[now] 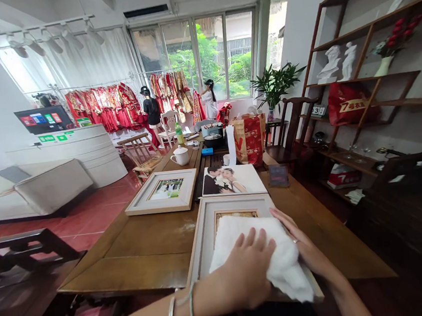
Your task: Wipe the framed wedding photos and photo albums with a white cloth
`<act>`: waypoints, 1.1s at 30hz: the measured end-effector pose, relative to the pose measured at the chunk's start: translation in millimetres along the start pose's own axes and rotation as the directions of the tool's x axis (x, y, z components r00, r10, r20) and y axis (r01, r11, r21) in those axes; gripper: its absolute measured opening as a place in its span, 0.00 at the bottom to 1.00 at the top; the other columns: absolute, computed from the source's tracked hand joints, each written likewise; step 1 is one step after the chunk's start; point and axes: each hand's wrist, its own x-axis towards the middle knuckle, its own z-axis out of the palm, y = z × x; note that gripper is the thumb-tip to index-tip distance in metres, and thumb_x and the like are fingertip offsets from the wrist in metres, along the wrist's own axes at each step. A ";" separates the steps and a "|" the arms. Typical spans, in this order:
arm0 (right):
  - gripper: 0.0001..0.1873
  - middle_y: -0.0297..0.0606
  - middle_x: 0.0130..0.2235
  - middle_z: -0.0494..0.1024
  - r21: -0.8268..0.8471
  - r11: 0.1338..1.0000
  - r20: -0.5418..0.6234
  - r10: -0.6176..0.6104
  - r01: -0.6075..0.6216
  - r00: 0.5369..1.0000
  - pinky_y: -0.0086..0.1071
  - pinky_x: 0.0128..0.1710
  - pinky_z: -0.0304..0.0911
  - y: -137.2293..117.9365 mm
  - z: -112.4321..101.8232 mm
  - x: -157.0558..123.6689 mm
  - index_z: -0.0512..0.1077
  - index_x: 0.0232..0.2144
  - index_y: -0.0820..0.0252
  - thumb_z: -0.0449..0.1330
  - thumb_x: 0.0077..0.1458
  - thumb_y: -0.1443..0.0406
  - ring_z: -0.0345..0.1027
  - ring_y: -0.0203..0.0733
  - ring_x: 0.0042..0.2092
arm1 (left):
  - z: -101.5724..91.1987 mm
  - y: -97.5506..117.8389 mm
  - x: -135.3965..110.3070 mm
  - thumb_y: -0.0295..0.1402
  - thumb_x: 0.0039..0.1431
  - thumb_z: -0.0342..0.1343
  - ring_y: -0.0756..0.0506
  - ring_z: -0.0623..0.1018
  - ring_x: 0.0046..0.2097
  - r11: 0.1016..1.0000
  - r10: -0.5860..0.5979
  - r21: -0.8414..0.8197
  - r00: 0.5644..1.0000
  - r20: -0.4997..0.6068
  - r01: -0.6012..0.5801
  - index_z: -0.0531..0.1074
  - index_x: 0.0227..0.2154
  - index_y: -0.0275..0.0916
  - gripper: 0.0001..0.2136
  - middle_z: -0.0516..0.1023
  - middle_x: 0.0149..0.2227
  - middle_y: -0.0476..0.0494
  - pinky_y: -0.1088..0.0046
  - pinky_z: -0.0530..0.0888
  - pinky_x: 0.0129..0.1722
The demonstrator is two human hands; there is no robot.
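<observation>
My left hand [247,270], with two bangles on its wrist, lies spread on a bunched white cloth [220,242]. The cloth covers much of a pale picture frame [198,245] at the table's near edge. My right hand [298,239], wearing a ring, grips that frame along its right side; its thumb is hidden. Just beyond lies a photo print [251,180] of a couple. Another framed photo [167,188] rests to its left. Only the top of the picture under the cloth shows.
On the wooden table [141,251] stand a white lidded cup [180,156], a green bottle [179,133], a blue box [207,152] and a paper bag [248,139]. Chairs flank it. Shelves [364,76] rise at right. Two people stand by red garments [103,106] at the back.
</observation>
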 end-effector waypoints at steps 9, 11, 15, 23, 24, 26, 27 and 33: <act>0.25 0.37 0.65 0.50 0.042 0.999 0.014 -0.011 0.010 1.000 0.46 0.64 0.37 10.6 -1.0 -0.7 0.56 0.59 0.49 0.46 0.60 0.57 0.40 0.45 0.65 | 7.7 -6.0 36.6 0.28 0.49 0.52 0.33 0.50 0.63 0.964 -0.217 0.134 0.970 -0.108 0.231 0.48 0.60 0.30 0.35 0.49 0.63 0.29 0.52 0.57 0.57; 0.25 0.37 0.65 0.50 0.047 0.999 0.007 -0.004 0.003 1.000 0.46 0.64 0.37 11.9 -1.2 -0.5 0.56 0.59 0.49 0.46 0.60 0.57 0.40 0.45 0.65 | 4.8 -7.4 38.4 0.29 0.50 0.52 0.32 0.51 0.63 0.966 -0.204 0.139 0.974 -0.102 0.217 0.49 0.60 0.30 0.34 0.50 0.63 0.28 0.51 0.57 0.57; 0.25 0.38 0.64 0.53 0.037 0.999 0.010 -0.028 0.028 1.000 0.46 0.64 0.38 7.5 -1.4 1.7 0.58 0.58 0.50 0.48 0.59 0.56 0.41 0.45 0.65 | 4.7 15.5 17.1 0.34 0.53 0.51 0.28 0.53 0.61 0.990 -0.080 0.116 0.996 -0.043 0.085 0.50 0.60 0.27 0.32 0.52 0.61 0.24 0.48 0.59 0.55; 0.27 0.41 0.63 0.56 -0.089 0.996 0.011 -0.019 0.020 1.000 0.49 0.63 0.40 -7.0 -1.1 4.2 0.60 0.57 0.52 0.54 0.55 0.61 0.41 0.44 0.65 | 48.5 31.9 -53.2 0.24 0.61 0.40 0.32 0.63 0.58 0.973 -0.025 0.229 0.998 -0.054 0.037 0.57 0.59 0.39 0.22 0.61 0.58 0.33 0.52 0.68 0.51; 0.27 0.40 0.63 0.56 -0.094 0.995 0.014 -0.024 0.025 1.000 0.49 0.63 0.39 -7.8 -1.3 3.7 0.59 0.57 0.51 0.54 0.54 0.63 0.41 0.44 0.65 | 49.4 26.8 -60.8 0.23 0.60 0.41 0.32 0.62 0.58 0.966 -0.102 0.231 0.993 -0.062 0.114 0.56 0.59 0.40 0.24 0.60 0.59 0.33 0.52 0.68 0.51; 0.27 0.39 0.63 0.56 -0.098 0.995 0.019 -0.024 0.026 1.000 0.49 0.63 0.39 -9.2 -2.0 2.7 0.59 0.58 0.49 0.53 0.54 0.66 0.41 0.42 0.65 | 43.5 14.6 -71.9 0.22 0.57 0.43 0.31 0.59 0.60 0.933 -0.285 0.216 0.957 -0.044 0.288 0.54 0.60 0.39 0.27 0.58 0.60 0.33 0.49 0.66 0.52; 0.28 0.38 0.63 0.55 -0.098 0.995 0.023 -0.021 0.024 0.999 0.49 0.63 0.38 -10.1 -2.4 2.3 0.59 0.58 0.48 0.52 0.54 0.67 0.41 0.42 0.65 | 37.7 7.8 -74.8 0.22 0.54 0.44 0.31 0.57 0.60 0.908 -0.368 0.210 0.930 -0.020 0.363 0.53 0.61 0.38 0.29 0.56 0.61 0.32 0.48 0.64 0.53; 0.28 0.36 0.63 0.56 -0.075 0.997 0.097 -0.013 0.020 0.995 0.50 0.63 0.36 -16.0 -4.3 2.5 0.61 0.57 0.49 0.49 0.53 0.70 0.40 0.44 0.65 | 7.2 -29.6 -63.5 0.21 0.39 0.48 0.38 0.41 0.65 0.862 -0.459 0.240 0.889 -0.003 0.446 0.45 0.63 0.38 0.42 0.40 0.65 0.40 0.55 0.48 0.61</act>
